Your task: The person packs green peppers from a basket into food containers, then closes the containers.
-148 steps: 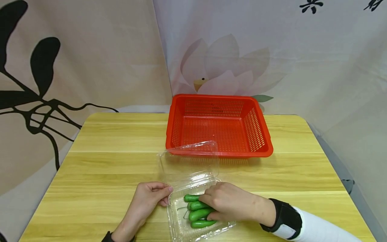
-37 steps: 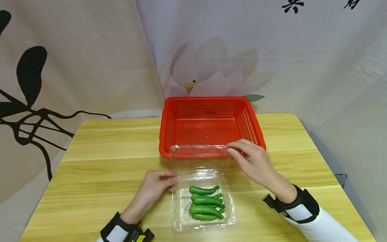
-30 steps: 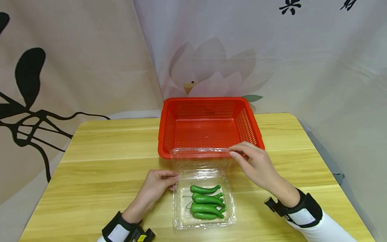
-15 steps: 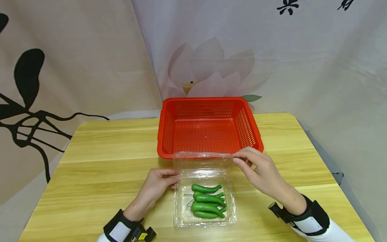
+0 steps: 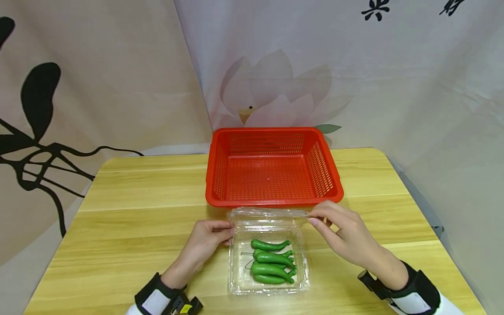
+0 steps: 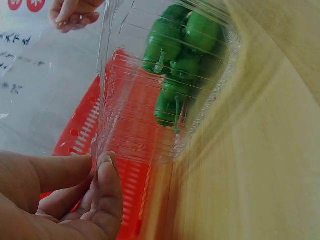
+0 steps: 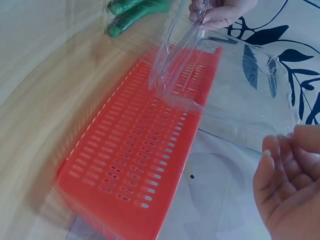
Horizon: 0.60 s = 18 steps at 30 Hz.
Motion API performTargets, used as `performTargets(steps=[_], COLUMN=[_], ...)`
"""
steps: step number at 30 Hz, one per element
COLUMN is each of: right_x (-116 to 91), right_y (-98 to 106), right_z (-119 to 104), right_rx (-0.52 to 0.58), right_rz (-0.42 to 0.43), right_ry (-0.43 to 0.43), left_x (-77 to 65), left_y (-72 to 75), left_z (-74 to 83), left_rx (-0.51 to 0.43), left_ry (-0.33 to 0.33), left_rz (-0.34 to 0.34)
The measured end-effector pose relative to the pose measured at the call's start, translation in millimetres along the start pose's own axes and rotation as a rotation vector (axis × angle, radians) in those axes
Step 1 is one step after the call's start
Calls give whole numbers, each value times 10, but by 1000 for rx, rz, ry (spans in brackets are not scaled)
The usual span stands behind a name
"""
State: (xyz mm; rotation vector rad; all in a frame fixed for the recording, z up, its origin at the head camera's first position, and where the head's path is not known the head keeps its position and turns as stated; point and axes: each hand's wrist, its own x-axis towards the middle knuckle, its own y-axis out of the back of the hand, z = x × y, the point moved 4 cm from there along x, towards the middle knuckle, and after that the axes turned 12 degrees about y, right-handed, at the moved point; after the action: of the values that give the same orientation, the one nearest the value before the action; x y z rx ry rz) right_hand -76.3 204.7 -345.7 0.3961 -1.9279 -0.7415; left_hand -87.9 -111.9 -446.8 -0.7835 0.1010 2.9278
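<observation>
Several green chili peppers (image 5: 271, 258) lie side by side in the base of a clear plastic clamshell box (image 5: 271, 292). Its hinged lid (image 5: 267, 217) stands raised at the far side. My left hand (image 5: 206, 240) pinches the box's left rim near the hinge between thumb and fingers, as the left wrist view shows up close. With thumb and fingertips, my right hand (image 5: 346, 234) pinches the lid's right corner. In the right wrist view the lid (image 7: 245, 97) reaches from the hinge to the right fingertips.
Right behind the box stands a red perforated plastic basket (image 5: 271, 179) with nothing in it. Both are on a wooden table (image 5: 138, 210) against a printed cloth backdrop (image 5: 393, 78).
Earlier my right hand was among the peppers in the box. Since then it has taken the lid's corner and swung the lid up from over the basket towards me. The left hand keeps the rim.
</observation>
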Motion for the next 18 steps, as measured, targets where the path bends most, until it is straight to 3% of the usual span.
performTargets(steps=[10,18], right_x=[-109,-235], right_y=[-48,-100], right_z=[-196,-320], right_rx=[-22,-31], right_rz=[39,7], right_ry=[155,213], left_x=[-143,-308], left_y=[85,127], left_z=[-51,-72], left_rx=[12,11], left_ry=[11,69], left_rz=[-16,10])
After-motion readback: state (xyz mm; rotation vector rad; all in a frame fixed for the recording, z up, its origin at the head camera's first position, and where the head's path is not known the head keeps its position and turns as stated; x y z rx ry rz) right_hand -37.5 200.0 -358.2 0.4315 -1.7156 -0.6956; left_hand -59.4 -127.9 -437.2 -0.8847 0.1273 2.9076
